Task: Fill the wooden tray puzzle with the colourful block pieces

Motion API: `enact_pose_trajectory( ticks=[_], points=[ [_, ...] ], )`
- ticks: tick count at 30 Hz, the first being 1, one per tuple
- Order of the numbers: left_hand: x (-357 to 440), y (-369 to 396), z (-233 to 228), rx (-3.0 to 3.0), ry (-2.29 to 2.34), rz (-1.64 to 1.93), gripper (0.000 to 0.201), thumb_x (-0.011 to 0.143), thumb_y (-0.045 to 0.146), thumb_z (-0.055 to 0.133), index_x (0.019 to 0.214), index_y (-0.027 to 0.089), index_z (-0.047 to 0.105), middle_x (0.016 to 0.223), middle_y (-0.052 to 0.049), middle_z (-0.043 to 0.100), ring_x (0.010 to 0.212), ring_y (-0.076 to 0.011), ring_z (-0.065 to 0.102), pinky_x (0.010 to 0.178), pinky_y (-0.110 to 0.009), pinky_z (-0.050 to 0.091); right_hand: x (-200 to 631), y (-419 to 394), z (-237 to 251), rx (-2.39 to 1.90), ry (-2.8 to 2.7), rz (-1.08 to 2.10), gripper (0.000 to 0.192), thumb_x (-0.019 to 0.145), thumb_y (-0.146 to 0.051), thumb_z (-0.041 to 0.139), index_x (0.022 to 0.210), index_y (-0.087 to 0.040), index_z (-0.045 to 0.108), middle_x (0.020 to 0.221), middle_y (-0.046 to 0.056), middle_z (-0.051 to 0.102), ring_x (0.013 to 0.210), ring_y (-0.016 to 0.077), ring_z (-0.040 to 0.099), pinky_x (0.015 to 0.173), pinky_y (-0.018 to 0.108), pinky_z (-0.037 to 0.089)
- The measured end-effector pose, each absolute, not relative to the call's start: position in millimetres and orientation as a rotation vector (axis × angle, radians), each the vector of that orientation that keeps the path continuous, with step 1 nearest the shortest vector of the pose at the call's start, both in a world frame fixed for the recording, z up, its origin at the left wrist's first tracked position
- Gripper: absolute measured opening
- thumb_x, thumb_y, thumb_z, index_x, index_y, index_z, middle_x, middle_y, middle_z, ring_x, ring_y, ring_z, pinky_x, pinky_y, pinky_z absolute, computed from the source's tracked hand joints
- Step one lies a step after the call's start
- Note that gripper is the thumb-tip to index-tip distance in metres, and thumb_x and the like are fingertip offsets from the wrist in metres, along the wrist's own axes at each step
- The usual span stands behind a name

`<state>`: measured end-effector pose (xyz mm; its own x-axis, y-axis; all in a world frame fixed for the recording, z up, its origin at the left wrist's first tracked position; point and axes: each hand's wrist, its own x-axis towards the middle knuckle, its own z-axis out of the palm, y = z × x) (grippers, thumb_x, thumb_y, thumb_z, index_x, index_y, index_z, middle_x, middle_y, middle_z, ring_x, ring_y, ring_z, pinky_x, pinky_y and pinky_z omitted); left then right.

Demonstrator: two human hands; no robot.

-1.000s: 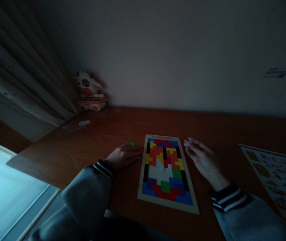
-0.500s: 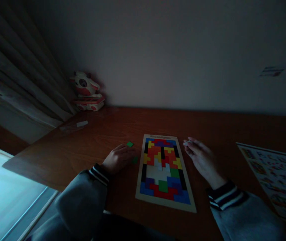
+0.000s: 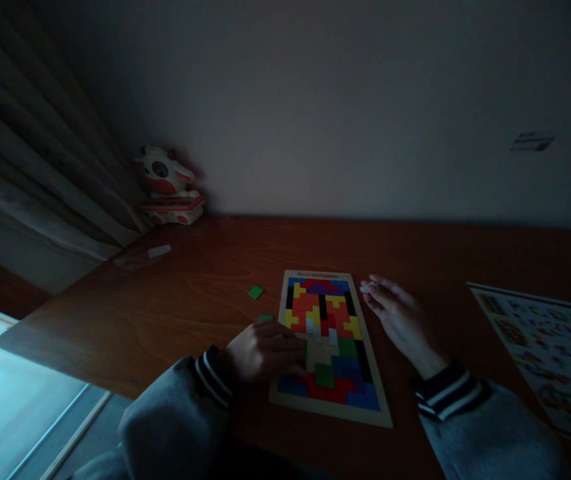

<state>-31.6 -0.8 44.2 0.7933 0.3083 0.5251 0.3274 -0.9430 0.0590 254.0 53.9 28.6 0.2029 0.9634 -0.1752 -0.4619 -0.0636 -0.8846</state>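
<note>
A wooden block puzzle board [image 3: 333, 417] lies on the table, filled mostly with coloured pieces around a bare wooden patch. My left hand [image 3: 265, 350] reaches over the board's left side, fingers closed, and a green puzzle piece [image 3: 306, 348] shows at its fingertips. It hides the pieces beneath it. To the right of the board, my right hand [image 3: 398, 317] is raised with a small white puzzle piece [image 3: 368, 287] pinched between thumb and fingers. Two loose green pieces lie left of the board: a green square [image 3: 255, 292] and another green piece [image 3: 266, 318] partly behind my left hand.
A printed sheet [image 3: 540, 353] lies on the table at the right. At the back left stands a cow-shaped toy [image 3: 168, 187] by the curtain [image 3: 40, 153]. A clear plastic wrapper with a white label [image 3: 159, 251] rests near the table's left edge.
My left hand has moved right and nearer, from beside the board onto its left side, with a green piece at its fingertips. My right hand still holds the white piece, almost in place.
</note>
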Motion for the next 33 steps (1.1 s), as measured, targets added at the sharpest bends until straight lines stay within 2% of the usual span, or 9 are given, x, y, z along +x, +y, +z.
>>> enact_pose_trajectory(
  ticks=[4,8,13,16,20,23,28,33],
  points=[
    [-33,-3,50,-2.924,-0.536,-0.748,0.025,0.094,0.034,0.057,0.106,0.014,0.067,0.105,-0.011,0.073,0.096,-0.0221,0.068,0.077,-0.036,0.058,254,54,29,-1.042,-0.637,1.289,0.034,0.062,-0.024,0.085,0.092,-0.022,0.070,0.091,0.003,0.072,0.091,0.0170,0.067,0.082,0.028,0.059],
    [-31,-6,53,-2.889,-0.613,-0.750,0.025,0.095,0.030,0.054,0.109,0.014,0.066,0.103,-0.012,0.073,0.094,-0.0220,0.068,0.077,-0.036,0.058,254,54,28,-1.047,-0.654,1.286,0.034,0.062,-0.024,0.085,0.092,-0.022,0.069,0.091,0.003,0.072,0.089,0.0179,0.068,0.079,0.031,0.060],
    [-36,-2,50,-2.844,-0.710,-0.832,0.020,0.092,0.022,0.056,0.107,0.016,0.067,0.098,-0.009,0.074,0.091,-0.0208,0.068,0.077,-0.037,0.057,253,52,30,-1.061,-0.671,1.298,0.034,0.064,-0.026,0.084,0.093,-0.020,0.068,0.092,0.003,0.071,0.087,0.0160,0.068,0.080,0.028,0.058],
    [-54,14,47,-2.731,-0.940,-0.861,0.020,0.091,0.019,0.056,0.108,0.018,0.067,0.108,-0.008,0.071,0.100,-0.0213,0.066,0.085,-0.039,0.055,253,52,30,-1.051,-0.645,1.315,0.035,0.062,-0.025,0.086,0.092,-0.021,0.069,0.091,0.002,0.072,0.087,0.0154,0.067,0.080,0.026,0.058],
    [-88,41,40,-2.567,-1.296,-0.692,0.028,0.095,0.028,0.053,0.118,0.017,0.063,0.123,-0.011,0.065,0.112,-0.0252,0.061,0.096,-0.046,0.051,253,52,29,-1.023,-0.635,1.306,0.038,0.058,-0.025,0.088,0.090,-0.022,0.069,0.088,0.001,0.073,0.089,0.0157,0.067,0.080,0.027,0.057],
    [-106,50,34,-2.556,-1.404,-0.644,0.031,0.096,0.036,0.051,0.119,0.020,0.064,0.119,-0.008,0.068,0.109,-0.0244,0.064,0.096,-0.045,0.052,252,51,31,-1.026,-0.668,1.314,0.037,0.058,-0.027,0.088,0.090,-0.022,0.070,0.089,0.002,0.073,0.089,0.0156,0.067,0.081,0.027,0.057],
    [-110,48,31,-2.624,-1.401,-0.721,0.031,0.099,0.037,0.046,0.111,0.021,0.069,0.106,-0.004,0.073,0.098,-0.0197,0.068,0.089,-0.038,0.056,245,45,34,-1.041,-0.756,1.334,0.036,0.060,-0.033,0.088,0.090,-0.021,0.071,0.090,0.001,0.073,0.086,0.0147,0.066,0.080,0.027,0.055],
    [-101,50,33,-2.632,-1.418,-0.716,0.031,0.094,0.039,0.055,0.116,0.020,0.067,0.119,-0.006,0.069,0.108,-0.0230,0.064,0.095,-0.042,0.052,238,39,32,-1.071,-0.885,1.396,0.040,0.068,-0.036,0.084,0.102,-0.022,0.069,0.090,0.001,0.071,0.083,0.0142,0.065,0.080,0.029,0.054]
  ],
)
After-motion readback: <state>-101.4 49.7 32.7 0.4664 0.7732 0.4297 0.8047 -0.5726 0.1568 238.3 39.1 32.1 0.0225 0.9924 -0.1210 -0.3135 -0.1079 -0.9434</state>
